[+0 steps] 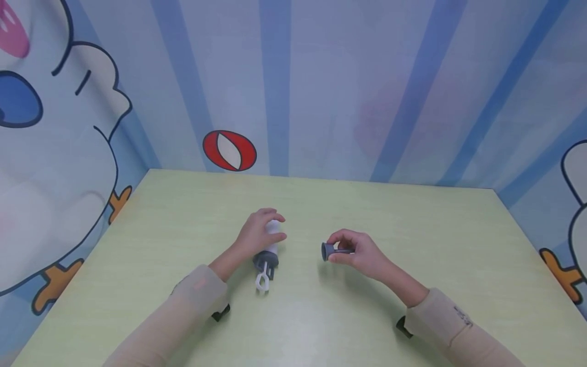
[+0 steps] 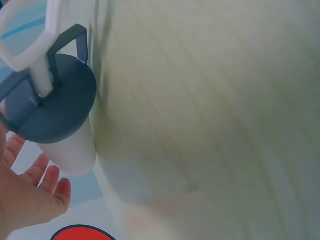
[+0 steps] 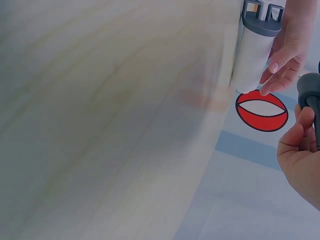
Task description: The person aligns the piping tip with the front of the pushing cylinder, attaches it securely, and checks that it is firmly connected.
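Observation:
A white cylinder (image 1: 272, 234) with a dark grey cap (image 1: 266, 259) lies on the pale table. From the cap stick out grey brackets and a white loop handle (image 1: 262, 281), toward the person. My left hand (image 1: 257, 233) arches over the cylinder, thumb and fingers apart. In the left wrist view its fingers (image 2: 50, 180) are spread loosely beside the white body (image 2: 75, 155); whether they touch it I cannot tell. To the right, my right hand (image 1: 359, 251) pinches a dark grey cup-ended piece with a thin stem (image 1: 327, 251), its wide end facing left. It also shows in the right wrist view (image 3: 309, 89).
The pale green-yellow table (image 1: 293, 326) ends at a striped blue wall (image 1: 321, 92) behind. Printed cartoon figures cover the side walls, and a red and white oval (image 1: 229, 150) is on the back wall. Dark wrist-camera parts (image 1: 221, 312) show below the sleeves.

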### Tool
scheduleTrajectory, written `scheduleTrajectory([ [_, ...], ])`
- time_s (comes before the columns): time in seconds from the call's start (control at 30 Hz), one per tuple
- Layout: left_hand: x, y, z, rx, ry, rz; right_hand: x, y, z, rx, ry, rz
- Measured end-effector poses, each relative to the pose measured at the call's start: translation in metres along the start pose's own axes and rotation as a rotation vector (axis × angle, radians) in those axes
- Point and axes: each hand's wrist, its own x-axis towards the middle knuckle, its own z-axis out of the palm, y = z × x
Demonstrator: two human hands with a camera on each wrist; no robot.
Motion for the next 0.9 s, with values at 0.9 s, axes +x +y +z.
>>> scheduleTrajectory([
  [0.9,0.0,-0.011,0.006,0.036,-0.029,-0.156,-0.001,0.001,0.0,-0.017,0.005,0.017],
])
